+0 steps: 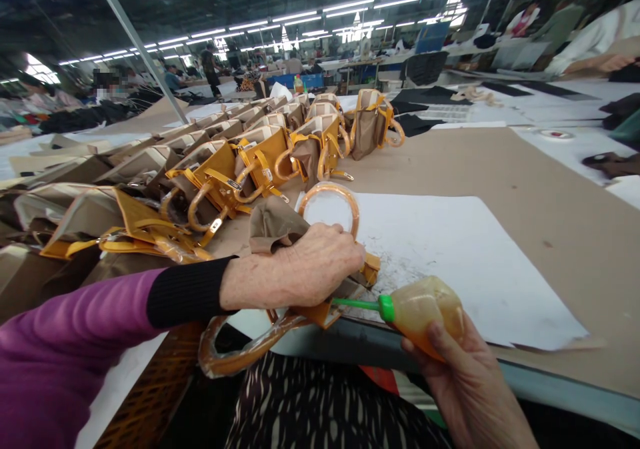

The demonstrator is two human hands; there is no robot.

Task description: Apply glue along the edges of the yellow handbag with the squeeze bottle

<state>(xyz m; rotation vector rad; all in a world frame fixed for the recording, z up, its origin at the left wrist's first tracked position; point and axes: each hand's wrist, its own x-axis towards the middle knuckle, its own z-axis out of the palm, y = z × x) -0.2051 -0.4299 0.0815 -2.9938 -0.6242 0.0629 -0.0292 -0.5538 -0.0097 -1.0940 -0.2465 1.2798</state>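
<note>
My left hand [310,262] is closed on a handbag [273,225] with a brown lining and yellow trim, at the near edge of the table. Two plastic-wrapped tan ring handles belong to it: one handle [354,205] stands up behind the hand, the other handle [235,362] hangs toward my lap. In my right hand [460,369] is a squeeze bottle [430,309] of amber liquid, gripped round its body. Its thin green nozzle points left, and the tip reaches the bag's yellow edge just under my left hand. The fingers of the left hand hide part of the bag.
Rows of yellow and brown handbags [260,159] fill the table's left side. A white sheet [450,235] lies on brown board [465,162]. An orange plastic crate [150,382] stands below at left. Another person's arm [600,42] is at far right, beside a tape roll [557,135].
</note>
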